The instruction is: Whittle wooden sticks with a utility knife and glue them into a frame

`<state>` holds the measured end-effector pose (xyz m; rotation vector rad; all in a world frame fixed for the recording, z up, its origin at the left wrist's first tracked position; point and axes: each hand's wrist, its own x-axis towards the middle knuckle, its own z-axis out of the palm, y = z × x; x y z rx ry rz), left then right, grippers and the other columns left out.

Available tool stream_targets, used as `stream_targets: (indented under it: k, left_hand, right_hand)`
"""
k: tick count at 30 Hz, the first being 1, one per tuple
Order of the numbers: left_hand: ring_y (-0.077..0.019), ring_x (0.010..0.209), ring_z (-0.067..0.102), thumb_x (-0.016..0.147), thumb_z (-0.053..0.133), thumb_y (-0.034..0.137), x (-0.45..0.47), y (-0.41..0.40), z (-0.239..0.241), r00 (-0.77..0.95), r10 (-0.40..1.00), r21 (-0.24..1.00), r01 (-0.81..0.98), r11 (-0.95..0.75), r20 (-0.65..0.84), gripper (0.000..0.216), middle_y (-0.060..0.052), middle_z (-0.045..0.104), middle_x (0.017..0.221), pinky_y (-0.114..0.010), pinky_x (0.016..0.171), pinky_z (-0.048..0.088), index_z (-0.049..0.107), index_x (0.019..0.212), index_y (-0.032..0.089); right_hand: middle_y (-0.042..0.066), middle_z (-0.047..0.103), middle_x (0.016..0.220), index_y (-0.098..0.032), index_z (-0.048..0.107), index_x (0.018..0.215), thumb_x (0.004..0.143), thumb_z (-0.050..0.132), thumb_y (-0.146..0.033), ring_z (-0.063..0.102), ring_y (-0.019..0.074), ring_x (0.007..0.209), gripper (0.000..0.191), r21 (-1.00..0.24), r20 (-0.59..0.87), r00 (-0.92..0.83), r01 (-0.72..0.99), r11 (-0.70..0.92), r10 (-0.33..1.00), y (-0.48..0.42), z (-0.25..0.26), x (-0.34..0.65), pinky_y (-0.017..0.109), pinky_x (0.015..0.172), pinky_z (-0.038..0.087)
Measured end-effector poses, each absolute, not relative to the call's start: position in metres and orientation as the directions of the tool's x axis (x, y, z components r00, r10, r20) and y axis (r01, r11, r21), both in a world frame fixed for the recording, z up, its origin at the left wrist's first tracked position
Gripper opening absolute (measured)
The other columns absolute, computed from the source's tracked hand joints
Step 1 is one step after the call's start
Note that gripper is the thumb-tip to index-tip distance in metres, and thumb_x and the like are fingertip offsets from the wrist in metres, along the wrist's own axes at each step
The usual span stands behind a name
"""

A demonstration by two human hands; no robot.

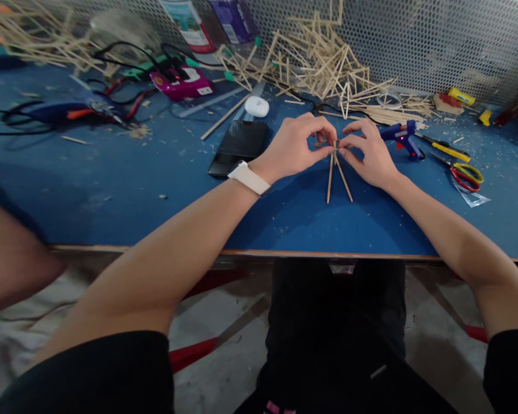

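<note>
My left hand [294, 146] and my right hand [369, 152] meet over the blue table [125, 190]. Both pinch the top joint of a small frame of thin wooden sticks [335, 172]. Two of its sticks splay downward toward me and rest on the table. A short crosspiece at the top is mostly hidden by my fingertips. A white watch band [249, 177] is on my left wrist.
A blue glue gun [400, 137] lies just right of my right hand, with a yellow cutter [446, 149] and red-yellow scissors [465, 173] beyond. A black phone [240, 146] and white case [256, 106] sit left. A heap of stick structures [323, 63] is behind. Another person's arm [12, 259] is at far left.
</note>
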<state>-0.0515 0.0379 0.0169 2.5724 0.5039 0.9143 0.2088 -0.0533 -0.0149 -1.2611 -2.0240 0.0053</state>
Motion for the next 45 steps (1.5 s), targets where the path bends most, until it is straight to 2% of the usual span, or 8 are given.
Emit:
stream_targets:
  k: [5,13,20,28,35,45]
  left_hand:
    - [-0.0342,0.117,0.083,0.113,0.086,0.044,-0.0521,0.0363,0.0189,0.727,0.457,0.461,0.215,-0.861,0.513,0.019,-0.010,0.087,0.116,-0.063,0.117,0.072,0.082,0.119,0.026]
    - [-0.0358,0.117,0.084,0.111,0.086,0.041,-0.0522,0.0361,0.0197,0.729,0.451,0.458,0.211,-0.863,0.514,0.016,-0.011,0.088,0.117,-0.062,0.115,0.073,0.084,0.119,0.027]
    - [-0.0348,0.116,0.083,0.110,0.088,0.042,-0.0516,0.0334,0.0222,0.722,0.465,0.470,0.218,-0.855,0.511,0.016,-0.010,0.088,0.116,-0.062,0.117,0.072,0.083,0.117,0.027]
    - [-0.0368,0.117,0.085,0.112,0.087,0.042,-0.0516,0.0336,0.0218,0.726,0.463,0.464,0.222,-0.857,0.509,0.017,-0.012,0.088,0.117,-0.064,0.115,0.073,0.083,0.118,0.027]
    - [-0.0365,0.118,0.084,0.111,0.088,0.044,-0.0521,0.0345,0.0211,0.725,0.467,0.479,0.214,-0.851,0.506,0.018,-0.010,0.087,0.116,-0.065,0.116,0.073,0.083,0.118,0.028]
    - [-0.0353,0.117,0.084,0.111,0.088,0.045,-0.0518,0.0366,0.0194,0.723,0.462,0.478,0.207,-0.854,0.513,0.019,-0.010,0.087,0.115,-0.064,0.116,0.073,0.083,0.117,0.028]
  right_hand:
    - [0.016,0.075,0.155,-0.030,0.081,0.117,0.120,0.075,-0.040,0.068,0.0499,0.159,0.012,-0.350,0.558,-0.262,0.786,0.510,0.787,-0.0510,-0.0174,0.2119,0.093,0.136,0.054]
    - [0.015,0.075,0.157,-0.031,0.081,0.118,0.119,0.077,-0.038,0.067,0.0502,0.161,0.008,-0.346,0.546,-0.251,0.802,0.488,0.799,-0.0536,-0.0155,0.2120,0.091,0.138,0.053]
    - [0.016,0.076,0.155,-0.031,0.081,0.118,0.119,0.077,-0.045,0.069,0.0511,0.158,0.014,-0.370,0.550,-0.239,0.789,0.490,0.800,-0.0536,-0.0145,0.2101,0.094,0.136,0.054]
    - [0.015,0.076,0.155,-0.033,0.082,0.122,0.119,0.078,-0.042,0.068,0.0496,0.159,0.011,-0.352,0.567,-0.256,0.783,0.512,0.783,-0.0495,-0.0211,0.2145,0.093,0.137,0.053]
    - [0.015,0.077,0.151,-0.031,0.081,0.115,0.121,0.071,-0.037,0.070,0.0488,0.155,0.012,-0.355,0.573,-0.239,0.790,0.500,0.784,-0.0535,-0.0163,0.2099,0.093,0.133,0.058]
    - [0.014,0.077,0.150,-0.033,0.080,0.118,0.119,0.076,-0.043,0.070,0.0484,0.156,0.012,-0.377,0.560,-0.231,0.784,0.493,0.795,-0.0536,-0.0140,0.2091,0.093,0.138,0.053]
